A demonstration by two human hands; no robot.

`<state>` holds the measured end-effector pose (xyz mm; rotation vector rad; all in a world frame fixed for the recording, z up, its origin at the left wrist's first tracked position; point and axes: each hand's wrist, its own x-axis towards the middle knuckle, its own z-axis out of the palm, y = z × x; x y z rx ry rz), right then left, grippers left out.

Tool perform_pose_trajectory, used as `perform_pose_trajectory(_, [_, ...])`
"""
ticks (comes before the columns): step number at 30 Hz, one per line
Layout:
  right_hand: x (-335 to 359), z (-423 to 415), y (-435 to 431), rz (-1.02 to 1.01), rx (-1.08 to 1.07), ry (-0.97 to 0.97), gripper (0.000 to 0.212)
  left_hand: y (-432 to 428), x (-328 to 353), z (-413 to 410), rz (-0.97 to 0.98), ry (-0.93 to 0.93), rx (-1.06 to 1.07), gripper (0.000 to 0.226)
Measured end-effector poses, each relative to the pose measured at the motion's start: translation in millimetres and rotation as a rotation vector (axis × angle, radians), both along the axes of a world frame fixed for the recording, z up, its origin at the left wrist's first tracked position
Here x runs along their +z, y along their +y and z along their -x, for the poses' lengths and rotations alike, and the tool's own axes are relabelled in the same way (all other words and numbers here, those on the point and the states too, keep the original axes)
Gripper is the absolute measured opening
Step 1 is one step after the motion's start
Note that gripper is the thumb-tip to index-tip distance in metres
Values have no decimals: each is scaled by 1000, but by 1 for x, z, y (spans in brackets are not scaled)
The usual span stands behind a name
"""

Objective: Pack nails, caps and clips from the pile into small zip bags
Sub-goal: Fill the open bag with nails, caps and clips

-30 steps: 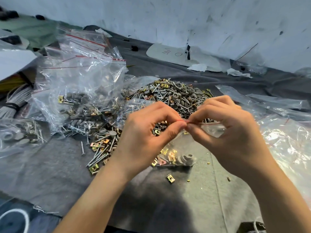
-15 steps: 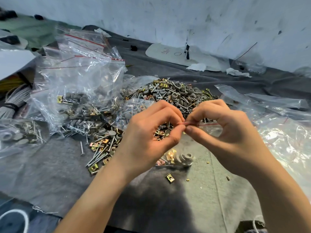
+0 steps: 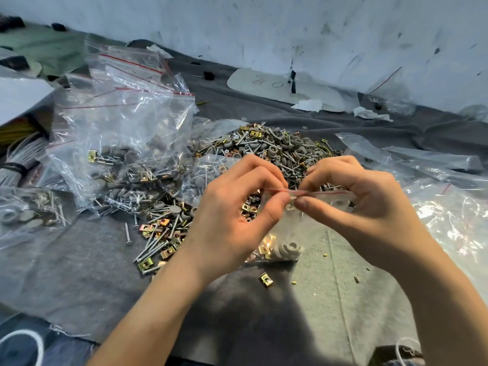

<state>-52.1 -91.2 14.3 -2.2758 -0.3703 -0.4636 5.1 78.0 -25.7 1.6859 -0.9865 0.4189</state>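
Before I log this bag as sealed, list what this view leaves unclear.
Head view only.
The zip strip of the small zip bag is pinched by the left hand and the right hand, which cover its middle, so sealed or not is unclear.
Bag contents: partly behind the left hand, count unreadable.
Writing on the white card: too small.

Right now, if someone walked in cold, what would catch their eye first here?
The two hands at centre: the left hand and right hand pinch the red-striped top of a small zip bag with clips and caps inside. Just behind them lies a heap of nails, caps and clips, and at left a mound of clear filled bags.
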Motion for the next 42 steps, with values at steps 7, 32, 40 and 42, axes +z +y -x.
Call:
perform_pose_trajectory(7, [-3,-2,0,-4,16,-23,9,0,-1,-1,-15,43,-17,16])
perform_pose_trajectory(32, [-8,-6,-8,-323,67,138,16,0,-3,0,75,247,-79,7])
perform_pose_trajectory(40, [-7,-5,-9,-458,57,190,11,0,-5,-1,108,256,-85,8])
perform_pose_trajectory(42, [-7,-5,-13,-539,34,204,13,-1,-5,-1,130,253,-76,6])
